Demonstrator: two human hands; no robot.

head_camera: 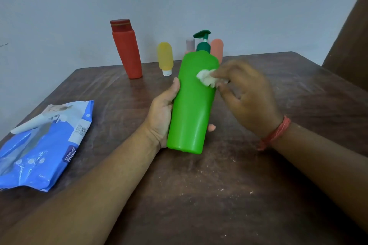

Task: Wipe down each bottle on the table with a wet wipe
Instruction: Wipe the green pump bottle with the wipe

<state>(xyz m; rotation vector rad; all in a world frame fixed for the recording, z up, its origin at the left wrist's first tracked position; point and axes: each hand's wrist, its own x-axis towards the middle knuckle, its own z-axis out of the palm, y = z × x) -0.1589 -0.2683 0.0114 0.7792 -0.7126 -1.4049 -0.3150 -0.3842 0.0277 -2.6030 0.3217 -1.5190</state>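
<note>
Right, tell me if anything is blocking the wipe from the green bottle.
Nothing visible is in the way. The right hand pinches the wipe and presses it straight against the upper part of the green bottle, which the left hand holds tilted above the table. The other bottles stand behind it.

The pump bottle (191,103) is bright green with a dark green pump head (202,35). The wipe (206,78) is white. Behind stand a red-orange bottle (127,53) with a dark red cap, a translucent yellow tube (164,56) with a white cap, and a peach tube (217,47). The wipes pack (42,145) is blue and white. The table (199,195) is dark brown woodgrain.
</note>
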